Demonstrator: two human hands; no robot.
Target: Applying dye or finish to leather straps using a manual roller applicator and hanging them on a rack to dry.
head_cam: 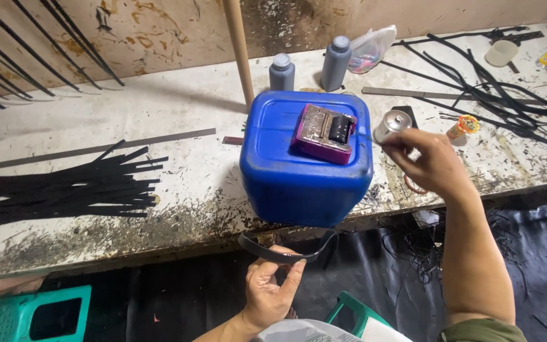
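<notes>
Stained, paint-flecked workbench [159, 183], blue plastic jerrycan [305, 158] at its front edge. Below the jerrycan, left hand [270, 291] pinching a curved black rubber strip [286, 252]. Right of it, right hand [428, 164] clamped around a small shiny metal can [392, 125]. Likely mid-gluing; steady aim needed. Purple boxy tool [324, 133] atop the jerrycan.

light: bright, even, from above you | shadows: dark under the bench [178, 209] edge | glare: sheen on the blue canister [305, 171] | focus: sharp, your raised hand slightly soft
</notes>
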